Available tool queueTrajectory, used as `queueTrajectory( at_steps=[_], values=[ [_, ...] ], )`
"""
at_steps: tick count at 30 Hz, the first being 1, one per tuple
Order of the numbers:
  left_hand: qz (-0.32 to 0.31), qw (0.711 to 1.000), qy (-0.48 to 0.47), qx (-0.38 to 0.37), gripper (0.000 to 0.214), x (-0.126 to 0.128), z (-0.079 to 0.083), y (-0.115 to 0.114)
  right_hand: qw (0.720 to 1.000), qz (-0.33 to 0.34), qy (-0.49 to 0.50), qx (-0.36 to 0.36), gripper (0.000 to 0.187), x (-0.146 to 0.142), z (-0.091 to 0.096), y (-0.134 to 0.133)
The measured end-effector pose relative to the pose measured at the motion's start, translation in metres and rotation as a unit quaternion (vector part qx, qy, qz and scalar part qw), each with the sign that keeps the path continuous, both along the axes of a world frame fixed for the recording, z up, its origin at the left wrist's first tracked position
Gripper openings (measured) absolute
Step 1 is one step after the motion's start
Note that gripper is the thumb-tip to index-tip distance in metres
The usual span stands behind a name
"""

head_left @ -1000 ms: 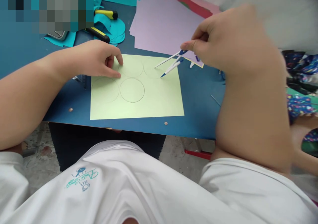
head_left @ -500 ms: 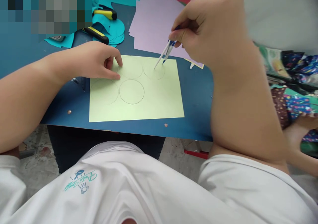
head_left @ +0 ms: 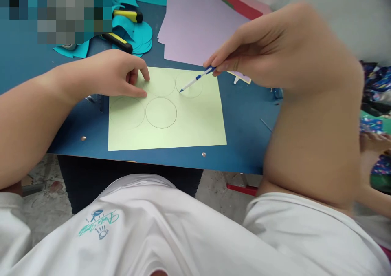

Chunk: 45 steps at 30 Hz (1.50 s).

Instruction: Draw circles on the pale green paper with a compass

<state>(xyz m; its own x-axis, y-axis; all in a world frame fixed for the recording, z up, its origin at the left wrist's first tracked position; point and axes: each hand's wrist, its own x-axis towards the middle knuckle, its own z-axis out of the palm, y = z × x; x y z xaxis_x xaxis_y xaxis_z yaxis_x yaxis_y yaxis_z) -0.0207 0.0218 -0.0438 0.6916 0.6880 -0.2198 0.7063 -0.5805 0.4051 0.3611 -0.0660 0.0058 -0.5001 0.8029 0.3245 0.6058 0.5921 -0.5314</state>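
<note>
Swung round since the earlier frame: your compass (head_left: pixel 197 78), its blue-tipped leg now slanting down to the left side of a faint circle on the yellow-green sheet (head_left: pixel 198 123).

Near edge of the surface (head_left: pixel 241 137): two metal studs (head_left: pixel 204 154), set well apart.

Just beyond: the sheet, one dark circle near its middle, fainter circles around.

Your left hand (head_left: pixel 120 74): over the sheet's far left corner, thumb and forefinger parted, tips on the paper, nothing in hold.

Your right hand (head_left: pixel 259 54): above the sheet's far right corner, fingers pinched together on the compass's top.

Beyond, toward the far edge: lilac sheets (head_left: pixel 198 27), overlapping; left of them, teal pieces (head_left: pixel 145 39) and two yellow-and-black cutters (head_left: pixel 130 16).
</note>
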Motion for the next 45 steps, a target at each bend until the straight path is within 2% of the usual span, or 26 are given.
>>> queueTrajectory(
  at_steps=[2, 4, 6, 7, 9, 11, 14, 18, 21, 26, 29, 33, 38, 42, 45],
  values=[
    [0.003, 1.0, 0.006, 0.003, 0.084, 0.0, -0.004, 0.005, 1.0, 0.02, 0.003, -0.014, 0.072, 0.012, 0.001, 0.003],
    [0.003, 1.0, 0.017, -0.005, 0.104, 0.002, -0.007, 0.01, 0.999, 0.043, 0.009, -0.027, 0.07, 0.022, 0.0, 0.006],
    [0.002, 1.0, 0.025, -0.016, 0.12, 0.002, -0.009, 0.014, 0.997, 0.059, 0.019, -0.036, 0.051, 0.027, -0.002, 0.01],
    [0.003, 1.0, 0.023, -0.015, 0.12, 0.002, -0.009, 0.014, 0.997, 0.061, 0.026, -0.041, 0.037, 0.028, -0.004, 0.011],
    [0.004, 1.0, 0.01, -0.003, 0.103, 0.001, -0.007, 0.011, 0.997, 0.051, 0.046, -0.044, 0.009, 0.026, -0.008, 0.015],
    [0.003, 1.0, 0.0, 0.008, 0.084, 0.0, -0.004, 0.005, 0.996, 0.032, 0.06, -0.06, 0.019, 0.021, -0.013, 0.02],
    [0.0, 1.0, 0.006, 0.003, 0.074, -0.001, 0.001, -0.003, 0.992, 0.019, 0.075, -0.103, 0.031, 0.012, -0.02, 0.024],
    [-0.005, 1.0, 0.0, 0.007, 0.069, -0.001, 0.003, -0.005, 0.99, -0.012, 0.134, -0.045, 0.035, 0.003, -0.029, 0.016],
    [-0.007, 1.0, 0.001, 0.001, 0.07, 0.0, 0.004, -0.001, 0.989, -0.016, 0.147, -0.011, 0.027, 0.002, -0.03, 0.003],
    [-0.002, 0.999, 0.034, -0.024, 0.074, 0.002, 0.007, 0.007, 0.967, -0.059, 0.222, 0.11, 0.026, 0.006, -0.025, -0.02],
    [-0.008, 0.999, 0.032, -0.03, 0.078, 0.002, 0.011, 0.005, 0.96, -0.087, 0.23, 0.134, 0.033, 0.001, -0.03, -0.031],
    [-0.008, 0.999, 0.027, -0.028, 0.074, 0.001, 0.013, 0.002, 0.953, -0.116, 0.228, 0.163, 0.051, -0.011, -0.049, -0.043],
    [-0.002, 0.999, 0.039, -0.011, 0.08, 0.0, 0.01, 0.005, 0.934, -0.181, 0.225, 0.211, 0.037, -0.024, -0.063, -0.055],
    [0.013, 0.998, 0.057, -0.013, 0.08, -0.001, 0.011, 0.006, 0.918, -0.207, 0.247, 0.233, 0.042, -0.031, -0.065, -0.059],
    [0.024, 0.998, 0.062, -0.018, 0.086, -0.001, 0.012, 0.004, 0.915, -0.23, 0.227, 0.243, 0.045, -0.036, -0.065, -0.064]
  ],
)
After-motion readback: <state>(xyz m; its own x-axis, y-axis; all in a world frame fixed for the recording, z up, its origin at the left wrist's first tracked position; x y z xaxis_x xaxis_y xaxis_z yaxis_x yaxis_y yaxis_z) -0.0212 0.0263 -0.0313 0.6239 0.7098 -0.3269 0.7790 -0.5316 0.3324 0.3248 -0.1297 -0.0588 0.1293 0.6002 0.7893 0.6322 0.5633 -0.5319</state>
